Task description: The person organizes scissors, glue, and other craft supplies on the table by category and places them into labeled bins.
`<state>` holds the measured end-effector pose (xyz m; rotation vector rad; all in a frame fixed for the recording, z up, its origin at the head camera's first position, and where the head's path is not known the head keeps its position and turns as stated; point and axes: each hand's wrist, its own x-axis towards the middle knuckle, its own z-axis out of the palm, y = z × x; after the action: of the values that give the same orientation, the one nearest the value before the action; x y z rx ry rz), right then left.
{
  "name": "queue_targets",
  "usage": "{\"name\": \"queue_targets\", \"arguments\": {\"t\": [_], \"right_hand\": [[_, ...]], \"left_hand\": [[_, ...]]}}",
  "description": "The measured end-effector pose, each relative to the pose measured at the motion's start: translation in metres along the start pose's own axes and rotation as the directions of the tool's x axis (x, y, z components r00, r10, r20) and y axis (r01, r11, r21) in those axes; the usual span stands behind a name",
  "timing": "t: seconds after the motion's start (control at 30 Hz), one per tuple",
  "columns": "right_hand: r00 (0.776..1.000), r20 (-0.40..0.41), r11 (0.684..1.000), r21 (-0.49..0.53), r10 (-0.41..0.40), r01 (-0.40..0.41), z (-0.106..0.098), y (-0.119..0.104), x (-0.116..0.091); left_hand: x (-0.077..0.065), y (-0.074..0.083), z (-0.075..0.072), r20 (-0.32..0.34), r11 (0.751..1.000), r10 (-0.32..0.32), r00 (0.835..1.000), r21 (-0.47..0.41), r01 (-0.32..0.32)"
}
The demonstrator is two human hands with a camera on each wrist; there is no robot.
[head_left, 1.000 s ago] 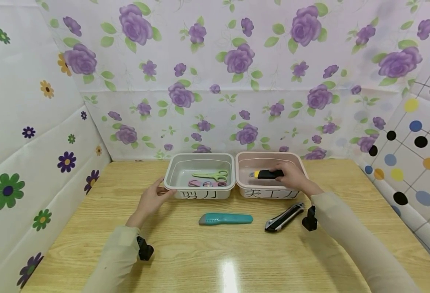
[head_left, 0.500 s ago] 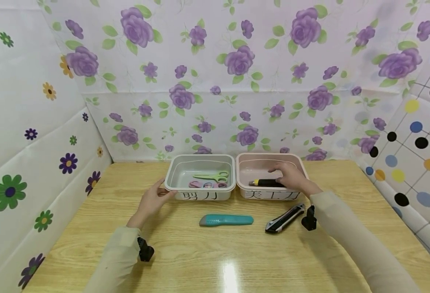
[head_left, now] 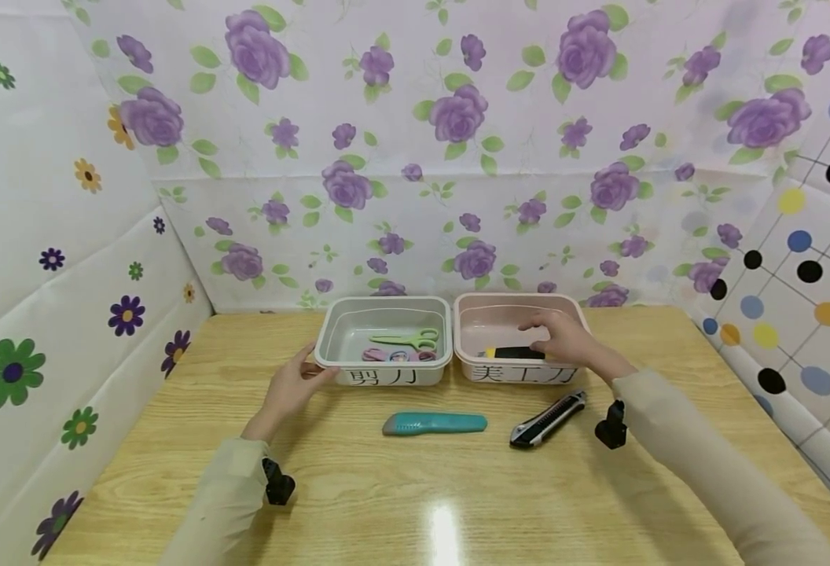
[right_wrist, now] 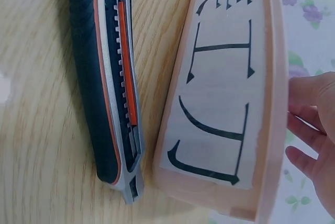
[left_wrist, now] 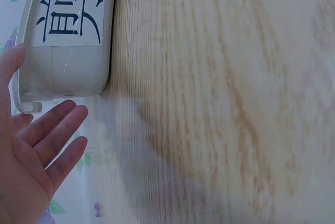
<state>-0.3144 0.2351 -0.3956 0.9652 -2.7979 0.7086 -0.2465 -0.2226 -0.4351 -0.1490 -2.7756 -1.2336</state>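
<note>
In the head view my right hand (head_left: 566, 338) is over the pink bin (head_left: 482, 303), fingers relaxed and apart, holding nothing. Below its fingertips lies a black-and-yellow utility knife (head_left: 517, 353) inside that bin. My left hand (head_left: 293, 391) rests at the front left corner of the grey bin (head_left: 344, 310). Its thumb touches the rim, while the other fingers extend loosely beside the bin in the left wrist view. Green scissors (head_left: 408, 339) and pink scissors (head_left: 394, 356) lie in the grey bin. On the table are a teal utility knife (head_left: 435, 424) and a black-and-silver utility knife (head_left: 548, 420).
Both bins stand side by side on the wooden table (head_left: 358, 495), near its back edge, with labels on their fronts. A flowered sheet (head_left: 415, 236) hangs behind them, and patterned sheets flank the table on both sides.
The right hand has lowered the black-and-yellow utility knife into the pink bin and let go of it. The left hand has stayed at the grey bin's corner.
</note>
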Motion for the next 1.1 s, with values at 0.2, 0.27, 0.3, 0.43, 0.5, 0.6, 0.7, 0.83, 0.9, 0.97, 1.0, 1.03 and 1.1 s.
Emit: {"name": "queue_targets", "arguments": {"t": [0.2,0.27,0.3,0.43,0.5,0.6,0.7,0.83,0.9,0.97,1.0,1.03,1.1], "right_hand": [[0.999,-0.004,0.999,0.028,-0.037,0.037,-0.007,-0.008,-0.006],[0.999,-0.005,0.998,0.026,-0.052,0.052,-0.009,-0.011,-0.008],[0.998,-0.005,0.998,0.025,-0.059,0.059,-0.011,-0.012,-0.009],[0.996,-0.003,0.995,0.034,-0.093,0.093,-0.016,-0.018,-0.014],[0.994,0.004,0.993,0.055,-0.107,0.107,-0.018,-0.021,-0.018],[0.993,0.014,0.99,0.082,-0.12,0.119,-0.019,-0.026,-0.024],[0.992,0.017,0.988,0.091,-0.123,0.121,-0.017,-0.029,-0.032],[0.991,0.021,0.982,0.139,-0.132,0.128,-0.011,-0.03,-0.043],[0.99,0.016,0.979,0.156,-0.138,0.134,-0.008,-0.03,-0.049],[0.989,-0.007,0.981,0.13,-0.147,0.147,-0.005,-0.031,-0.055],[0.988,-0.019,0.982,0.114,-0.152,0.153,-0.005,-0.032,-0.058],[0.987,-0.032,0.983,0.095,-0.156,0.158,-0.004,-0.032,-0.061],[0.986,-0.046,0.985,0.053,-0.161,0.163,-0.003,-0.034,-0.066]], "left_hand": [[0.001,-0.001,-0.001,-0.001,1.0,-0.001,1.0,0.003,0.001],[0.0,-0.002,-0.001,0.001,1.0,-0.002,1.0,0.004,0.002],[0.0,-0.002,-0.001,0.001,1.0,-0.003,1.0,0.003,0.003],[0.0,-0.002,-0.001,0.002,1.0,-0.008,1.0,0.004,0.008],[0.0,-0.002,-0.001,-0.001,1.0,-0.009,1.0,0.007,0.009],[0.0,-0.003,-0.001,-0.005,1.0,-0.01,1.0,0.009,0.01],[-0.001,-0.003,-0.001,-0.004,1.0,-0.008,1.0,0.008,0.008],[0.0,-0.003,0.0,-0.005,1.0,-0.004,1.0,0.01,0.004],[0.0,-0.003,0.0,-0.007,1.0,-0.005,1.0,0.006,0.005],[0.0,-0.003,0.0,-0.003,1.0,-0.003,1.0,0.0,0.003],[0.0,-0.003,0.001,0.0,1.0,-0.002,1.0,-0.002,0.002],[0.0,-0.003,0.001,0.001,1.0,-0.001,1.0,-0.003,0.001],[0.001,-0.002,0.0,0.001,1.0,0.003,1.0,0.0,-0.003]]}}
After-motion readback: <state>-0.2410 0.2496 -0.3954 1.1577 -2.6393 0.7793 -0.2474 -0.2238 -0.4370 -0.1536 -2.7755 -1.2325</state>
